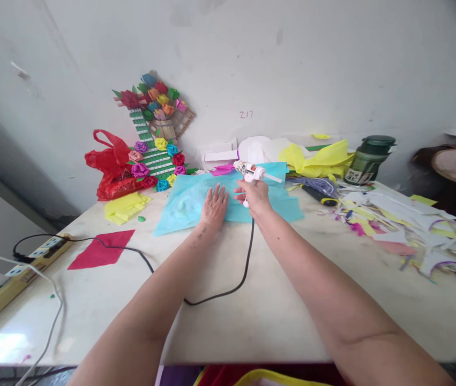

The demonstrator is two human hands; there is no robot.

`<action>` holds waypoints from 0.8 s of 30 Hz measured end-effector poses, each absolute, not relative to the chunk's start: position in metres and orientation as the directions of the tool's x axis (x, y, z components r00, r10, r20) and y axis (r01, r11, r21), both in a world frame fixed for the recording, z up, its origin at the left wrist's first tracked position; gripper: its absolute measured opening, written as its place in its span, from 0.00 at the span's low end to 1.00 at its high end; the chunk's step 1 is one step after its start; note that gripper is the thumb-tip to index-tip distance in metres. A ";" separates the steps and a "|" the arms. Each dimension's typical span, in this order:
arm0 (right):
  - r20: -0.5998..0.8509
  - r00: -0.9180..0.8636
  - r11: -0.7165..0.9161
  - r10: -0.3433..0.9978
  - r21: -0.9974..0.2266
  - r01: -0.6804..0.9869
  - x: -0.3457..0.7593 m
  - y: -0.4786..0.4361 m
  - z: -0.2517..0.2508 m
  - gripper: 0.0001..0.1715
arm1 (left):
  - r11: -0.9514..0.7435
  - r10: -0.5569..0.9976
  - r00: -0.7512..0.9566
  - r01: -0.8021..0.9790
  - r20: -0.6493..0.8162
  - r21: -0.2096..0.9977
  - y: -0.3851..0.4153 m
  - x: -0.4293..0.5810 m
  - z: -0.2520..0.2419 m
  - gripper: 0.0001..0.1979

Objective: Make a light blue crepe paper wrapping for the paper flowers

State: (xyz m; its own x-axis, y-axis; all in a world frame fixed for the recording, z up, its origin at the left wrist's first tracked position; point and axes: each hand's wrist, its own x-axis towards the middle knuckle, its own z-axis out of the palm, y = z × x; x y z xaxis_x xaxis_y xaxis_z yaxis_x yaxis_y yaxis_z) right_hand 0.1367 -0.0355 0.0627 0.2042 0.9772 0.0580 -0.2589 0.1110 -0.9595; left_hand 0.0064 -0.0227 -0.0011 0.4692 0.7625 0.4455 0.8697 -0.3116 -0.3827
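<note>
My left hand point(215, 206) lies flat with fingers stretched out on a light blue sheet of thin paper point(179, 201). A pale greenish shape shows faintly at the sheet's left part; I cannot tell what it is. In my right hand point(256, 195) is a white glue gun point(246, 169), its fingers wrapped round the handle. The gun is held over the right part of the blue sheet, and a white glue stick pokes out of its rear. A black cord point(247, 262) runs from the handle down to the table and off to the left.
Paper flowers on a green-and-white striped stand point(143, 131) lean at the wall beside a red plastic bag point(111, 166). A power strip point(22, 273) and red paper point(101, 249) lie left. Right are paper scraps point(404, 225), a green bottle point(368, 161), a black-and-yellow cutter point(318, 195) and yellow paper point(320, 158).
</note>
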 end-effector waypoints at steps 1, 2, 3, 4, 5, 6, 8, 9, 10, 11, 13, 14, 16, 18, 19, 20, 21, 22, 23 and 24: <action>0.056 0.204 0.109 0.977 -0.960 -0.258 0.137 -0.035 0.062 0.07 | -0.291 0.772 0.446 0.881 0.452 -0.372 -0.020 0.008 -0.002 0.24; 0.055 0.203 0.108 0.978 -0.961 -0.257 0.137 -0.035 0.061 0.07 | -0.274 0.782 0.425 0.892 0.456 -0.361 -0.018 0.009 -0.002 0.24; 0.055 0.202 0.107 0.978 -0.961 -0.254 0.137 -0.034 0.061 0.07 | -0.259 0.792 0.406 0.899 0.456 -0.352 -0.017 0.009 -0.003 0.24; 0.057 0.201 0.107 0.978 -0.962 -0.251 0.137 -0.034 0.061 0.07 | -0.249 0.799 0.394 0.905 0.455 -0.346 -0.015 0.010 -0.003 0.24; 0.057 0.202 0.107 0.978 -0.963 -0.249 0.137 -0.035 0.062 0.07 | -0.244 0.803 0.387 0.907 0.454 -0.342 -0.014 0.010 -0.004 0.24; 0.056 0.203 0.107 0.978 -0.963 -0.248 0.137 -0.035 0.062 0.07 | -0.243 0.805 0.385 0.908 0.452 -0.342 -0.013 0.010 -0.004 0.24; 0.055 0.204 0.106 0.977 -0.962 -0.251 0.137 -0.035 0.063 0.07 | -0.250 0.804 0.392 0.905 0.447 -0.344 -0.012 0.009 -0.005 0.22; 0.054 0.205 0.106 0.977 -0.962 -0.253 0.137 -0.036 0.063 0.06 | -0.255 0.804 0.397 0.903 0.444 -0.345 -0.012 0.009 -0.006 0.21; 0.053 0.205 0.105 0.977 -0.961 -0.255 0.137 -0.036 0.064 0.06 | -0.263 0.803 0.402 0.902 0.441 -0.344 -0.012 0.008 -0.007 0.21; 0.052 0.204 0.105 0.978 -0.961 -0.257 0.137 -0.036 0.064 0.06 | -0.271 0.803 0.406 0.901 0.437 -0.339 -0.012 0.009 -0.008 0.20; 0.053 0.201 0.106 0.978 -0.959 -0.264 0.138 -0.036 0.064 0.06 | -0.285 0.806 0.408 0.903 0.430 -0.322 -0.011 0.009 -0.010 0.20; 0.054 0.200 0.108 0.978 -0.958 -0.267 0.138 -0.036 0.064 0.06 | -0.291 0.807 0.407 0.904 0.427 -0.313 -0.011 0.009 -0.011 0.20; 0.058 0.199 0.112 0.978 -0.955 -0.274 0.138 -0.036 0.065 0.07 | -0.301 0.805 0.408 0.907 0.431 -0.296 -0.011 0.009 -0.012 0.20; 0.059 0.199 0.115 0.978 -0.953 -0.280 0.139 -0.036 0.065 0.07 | -0.314 0.797 0.414 0.906 0.440 -0.284 -0.011 0.008 -0.012 0.21; 0.058 0.199 0.114 0.978 -0.952 -0.283 0.139 -0.036 0.065 0.07 | -0.321 0.793 0.418 0.905 0.444 -0.278 -0.012 0.007 -0.012 0.21; 0.056 0.201 0.113 0.978 -0.952 -0.285 0.139 -0.036 0.066 0.07 | -0.326 0.790 0.419 0.905 0.448 -0.273 -0.012 0.006 -0.012 0.21; 0.055 0.203 0.113 0.978 -0.951 -0.287 0.139 -0.036 0.066 0.07 | -0.329 0.788 0.419 0.906 0.451 -0.268 -0.013 0.005 -0.012 0.22; 0.054 0.205 0.113 0.977 -0.951 -0.288 0.140 -0.036 0.067 0.07 | -0.331 0.785 0.420 0.906 0.455 -0.264 -0.013 0.004 -0.012 0.22; 0.053 0.204 0.112 0.977 -0.951 -0.288 0.140 -0.036 0.067 0.07 | -0.333 0.782 0.420 0.906 0.461 -0.260 -0.014 0.003 -0.012 0.22; 0.054 0.203 0.112 0.978 -0.951 -0.289 0.140 -0.036 0.067 0.07 | -0.337 0.776 0.423 0.905 0.468 -0.258 -0.014 0.002 -0.012 0.22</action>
State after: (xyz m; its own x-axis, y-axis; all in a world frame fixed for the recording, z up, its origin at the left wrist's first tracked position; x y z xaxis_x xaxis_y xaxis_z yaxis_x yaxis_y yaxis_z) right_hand 0.1397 -0.0362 0.0675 0.2034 0.9776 0.0535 -0.2891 0.1122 -0.9507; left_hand 0.0016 -0.0143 -0.0120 0.4225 0.7765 0.4675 0.9054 -0.3374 -0.2578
